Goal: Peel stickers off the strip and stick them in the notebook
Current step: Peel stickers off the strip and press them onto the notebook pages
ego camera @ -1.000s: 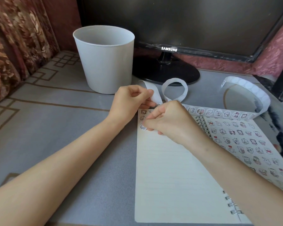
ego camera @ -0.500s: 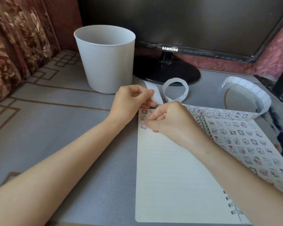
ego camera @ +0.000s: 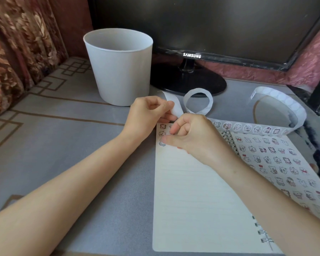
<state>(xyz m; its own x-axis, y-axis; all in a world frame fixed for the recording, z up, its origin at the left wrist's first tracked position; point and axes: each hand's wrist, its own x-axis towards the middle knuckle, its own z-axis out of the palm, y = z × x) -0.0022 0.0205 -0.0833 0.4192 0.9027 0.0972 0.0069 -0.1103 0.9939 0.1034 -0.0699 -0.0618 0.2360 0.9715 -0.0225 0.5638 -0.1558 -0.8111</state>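
The desk (ego camera: 67, 145) was covered in a grey mat with brown key-pattern lines toward its left side. On it lay an open spiral notebook (ego camera: 201, 200) at the near right, a curling sticker strip (ego camera: 248, 128) just beyond it, and behind those a white bucket (ego camera: 118, 71) beside the black monitor stand (ego camera: 188, 82).

A white bin (ego camera: 118, 71) stands upright on the grey table (ego camera: 63, 145), left of a black Samsung monitor (ego camera: 211, 24) — its round base (ego camera: 188, 84) sits just beside the bin. Brown floral curtains (ego camera: 22, 43) hang along the left edge — pink crinkled fabric (ego camera: 307, 60) shows behind the monitor at right. Tan line patterns (ego camera: 50, 85) mark the table's left part.
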